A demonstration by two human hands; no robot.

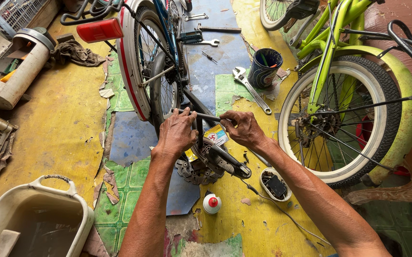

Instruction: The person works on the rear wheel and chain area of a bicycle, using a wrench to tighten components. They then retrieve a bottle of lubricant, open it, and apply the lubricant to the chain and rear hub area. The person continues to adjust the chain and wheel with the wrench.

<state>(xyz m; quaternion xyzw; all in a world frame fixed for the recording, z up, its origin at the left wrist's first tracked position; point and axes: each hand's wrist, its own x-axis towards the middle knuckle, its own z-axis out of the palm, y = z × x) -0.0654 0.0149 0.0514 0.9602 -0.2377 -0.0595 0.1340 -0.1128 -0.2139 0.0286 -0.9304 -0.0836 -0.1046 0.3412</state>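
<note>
My left hand (176, 133) and my right hand (243, 127) are both closed around a thin dark metal rod (205, 115) at the rear of a bicycle with a white-and-red tyre (130, 71). The rod runs across between the hands, just behind the rear wheel. Below the hands sit a chainring (194, 170) and a black crank arm (229, 159), with a yellow sticker on the frame. The fingertips are curled under the rod and partly hidden.
A green bicycle wheel (341, 119) stands at the right. An adjustable wrench (251, 89), a dark tin of tools (264, 67), spanners (207, 43), a small white dish (275, 184) and a red-capped bottle (212, 203) lie on the floor. A cream tub (34, 219) is at lower left.
</note>
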